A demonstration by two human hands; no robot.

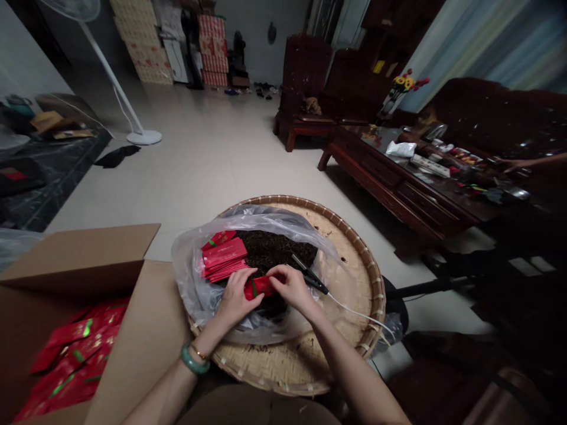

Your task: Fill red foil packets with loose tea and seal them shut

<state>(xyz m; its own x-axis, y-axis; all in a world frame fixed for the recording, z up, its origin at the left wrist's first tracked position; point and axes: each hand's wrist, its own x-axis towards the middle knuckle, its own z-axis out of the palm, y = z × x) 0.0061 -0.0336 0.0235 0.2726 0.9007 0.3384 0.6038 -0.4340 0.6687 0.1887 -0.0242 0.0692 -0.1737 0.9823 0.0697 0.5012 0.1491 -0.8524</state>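
Between both hands is a small red packet with a green mark. My left hand grips its left end, thumb and fingers closed on it. At the right end, my right hand pinches the same packet. Just behind my left hand lies a stack of red packets. These sit on dark loose leaves, which look like tea, inside a clear plastic bag. A black heat sealer that resembles a hair straightener rests beside my right hand, its jaws apart and a white cord trailing right.
The bag stands on a round woven bamboo tray. An open cardboard box at left contains red packets. A wooden coffee table with clutter stands at right; another person's hand reaches over it. A white fan stands behind.
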